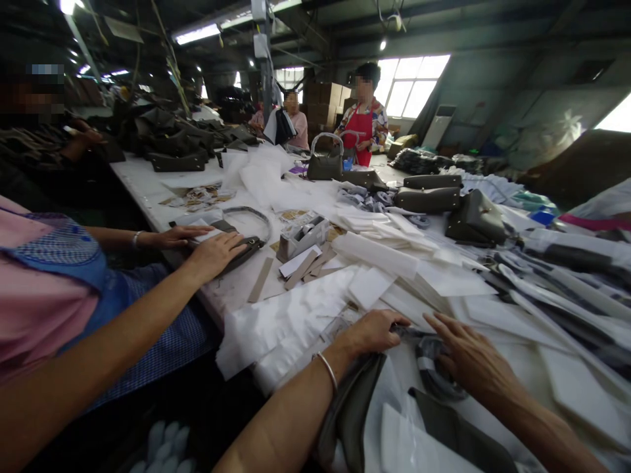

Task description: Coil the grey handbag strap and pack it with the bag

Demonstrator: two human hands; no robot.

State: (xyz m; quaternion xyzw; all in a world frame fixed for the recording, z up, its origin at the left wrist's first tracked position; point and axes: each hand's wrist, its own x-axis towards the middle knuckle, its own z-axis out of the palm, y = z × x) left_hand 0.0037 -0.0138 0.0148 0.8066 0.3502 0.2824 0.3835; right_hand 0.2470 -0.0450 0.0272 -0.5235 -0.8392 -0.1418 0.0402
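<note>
My left hand [372, 332], with a bracelet on the wrist, is closed at the top of an olive-dark handbag [357, 401]. Its fingertips pinch a dark edge or strap that I cannot make out clearly. My right hand [473, 355] is open, fingers stretched forward and nearly flat, beside a coiled dark strap [438, 368] in clear wrap. Whether the thumb touches the coil is hidden. White padding sheets [419, 440] and another dark olive leather-like piece [458, 424] lie below my hands.
At left, a co-worker's hands [217, 253] rest on another dark handbag [241, 256]. A grey tape dispenser [303, 236], card strips [300, 269] and stacked white foam sheets [409, 256] cover the table. Finished-looking bags [428, 197] stand farther back; a person in a red apron [357, 128] stands beyond.
</note>
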